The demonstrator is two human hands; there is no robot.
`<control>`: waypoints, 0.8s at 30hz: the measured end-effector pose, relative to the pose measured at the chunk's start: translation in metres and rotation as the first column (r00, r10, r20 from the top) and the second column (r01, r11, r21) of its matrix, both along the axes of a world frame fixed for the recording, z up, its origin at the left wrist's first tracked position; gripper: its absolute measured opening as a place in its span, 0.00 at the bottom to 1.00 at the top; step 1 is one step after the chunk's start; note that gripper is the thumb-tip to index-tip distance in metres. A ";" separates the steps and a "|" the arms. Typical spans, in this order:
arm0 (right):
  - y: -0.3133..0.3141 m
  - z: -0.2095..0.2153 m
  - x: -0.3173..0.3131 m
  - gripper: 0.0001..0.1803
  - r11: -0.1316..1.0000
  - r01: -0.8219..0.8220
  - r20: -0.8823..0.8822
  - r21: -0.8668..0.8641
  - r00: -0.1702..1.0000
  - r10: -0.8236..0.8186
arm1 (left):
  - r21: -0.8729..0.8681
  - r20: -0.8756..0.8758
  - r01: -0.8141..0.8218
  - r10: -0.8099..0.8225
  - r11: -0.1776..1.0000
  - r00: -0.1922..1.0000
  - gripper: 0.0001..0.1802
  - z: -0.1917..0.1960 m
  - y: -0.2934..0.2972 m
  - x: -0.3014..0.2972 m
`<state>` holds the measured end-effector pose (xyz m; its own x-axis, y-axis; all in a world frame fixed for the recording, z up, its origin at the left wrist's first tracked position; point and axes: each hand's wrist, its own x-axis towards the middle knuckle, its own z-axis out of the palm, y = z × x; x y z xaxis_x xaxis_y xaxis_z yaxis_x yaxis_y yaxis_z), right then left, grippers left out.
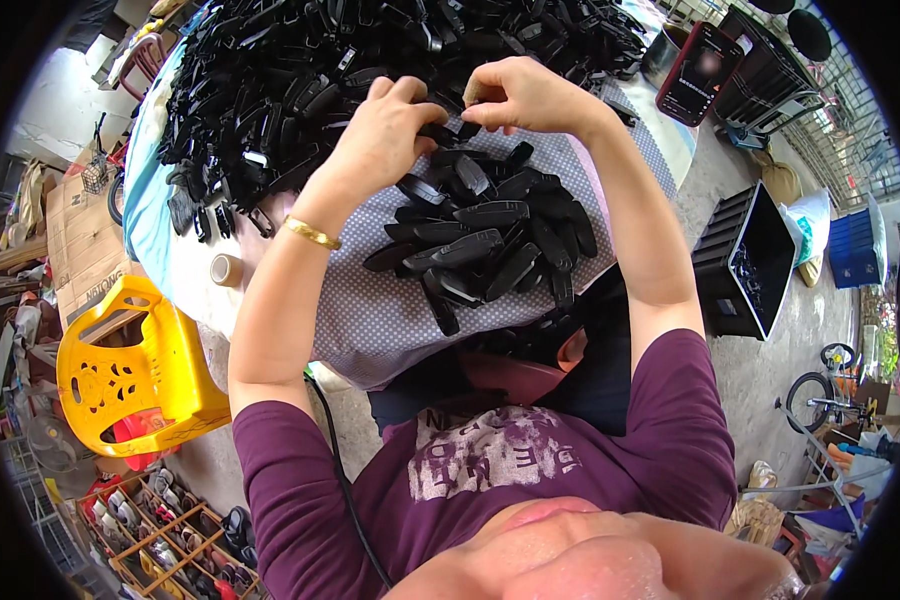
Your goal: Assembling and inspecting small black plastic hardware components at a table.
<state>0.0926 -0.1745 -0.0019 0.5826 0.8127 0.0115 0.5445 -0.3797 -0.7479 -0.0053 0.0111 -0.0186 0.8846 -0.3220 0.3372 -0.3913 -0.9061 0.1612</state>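
Black part (437, 132): left hand (380, 135) pinches it between fingers; right hand (532, 95) fingertips pressed together, contents unclear. Steady part left; make fine adjustments right.

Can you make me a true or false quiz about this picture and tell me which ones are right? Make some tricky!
1. A gold bracelet is on the person's left arm. True.
2. The yellow chair is to the right of the table. False: it is to the left.
3. A beige roll sits on the table's left side. True.
4. Both hands are lying flat, far apart. False: the left hand and right hand are close together, with bent fingers.
5. The phone has a lit screen. True.
6. The person's shirt is green. False: it is purple.
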 end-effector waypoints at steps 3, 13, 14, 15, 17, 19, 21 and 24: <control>-0.004 -0.011 0.006 0.13 0.989 -0.138 0.379 -0.047 0.914 0.146 | -0.051 0.006 0.016 -0.016 0.999 1.000 0.16 0.000 0.001 0.007; 0.010 -0.005 -0.006 0.15 0.890 0.078 -0.140 0.449 0.990 -0.016 | -0.763 -0.056 -0.045 0.003 0.644 0.998 0.18 0.012 -0.008 0.008; 0.013 -0.005 -0.011 0.16 0.899 0.131 -0.228 0.417 0.973 -0.036 | -0.803 -0.150 -0.131 0.014 0.581 0.989 0.16 0.016 -0.006 0.006; 0.014 -0.002 -0.013 0.16 0.901 0.144 -0.286 0.409 0.958 -0.024 | -0.880 -0.157 -0.121 -0.040 0.460 0.987 0.17 0.014 -0.002 0.007; 0.014 0.004 -0.017 0.16 0.903 0.153 -0.341 0.402 0.940 -0.008 | -0.937 -0.154 -0.117 -0.091 0.329 0.984 0.18 0.012 0.002 0.008; 0.012 0.006 -0.017 0.16 0.870 0.215 -0.377 0.444 0.925 -0.036 | -0.994 -0.107 -0.103 -0.245 0.028 0.964 0.17 0.012 0.003 0.010; 0.010 0.005 -0.013 0.16 0.875 0.200 -0.327 0.441 0.944 -0.051 | -0.990 -0.095 -0.074 -0.177 0.121 0.980 0.16 0.015 0.003 0.010; 0.011 0.003 -0.011 0.15 0.877 0.192 -0.307 0.441 0.950 -0.053 | -0.954 -0.067 -0.038 -0.088 0.298 0.994 0.14 0.024 0.004 0.007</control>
